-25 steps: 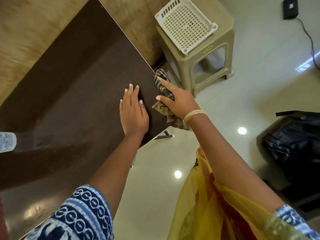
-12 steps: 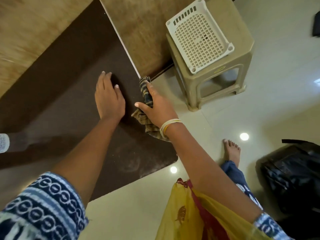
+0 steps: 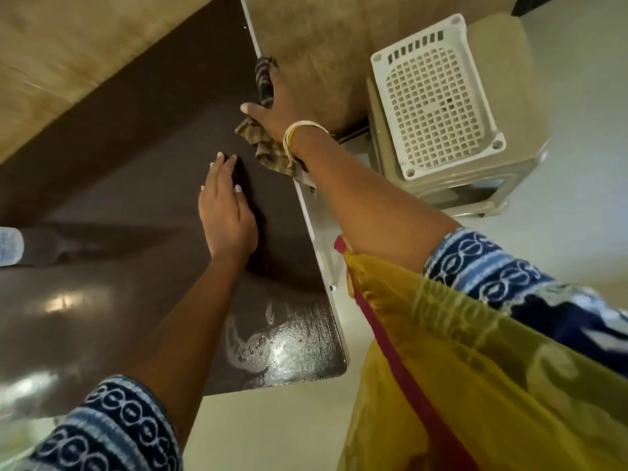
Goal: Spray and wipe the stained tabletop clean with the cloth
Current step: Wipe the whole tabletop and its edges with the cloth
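The right hand (image 3: pixel 282 103) has slid the cloth (image 3: pixel 268 149) farther along the bench (image 3: pixel 142 137) edge, fingers gripping it, beside a stool (image 3: pixel 503 185); left hand (image 3: pixel 226 212) lies flat, fingers straight.

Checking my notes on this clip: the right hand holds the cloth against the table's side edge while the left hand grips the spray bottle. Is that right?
Not quite. In the head view the left hand lies flat, fingers straight, on the dark tabletop; it grips nothing. The spray bottle lies apart at the frame's left edge. The right hand does hold the cloth against the table's side edge.
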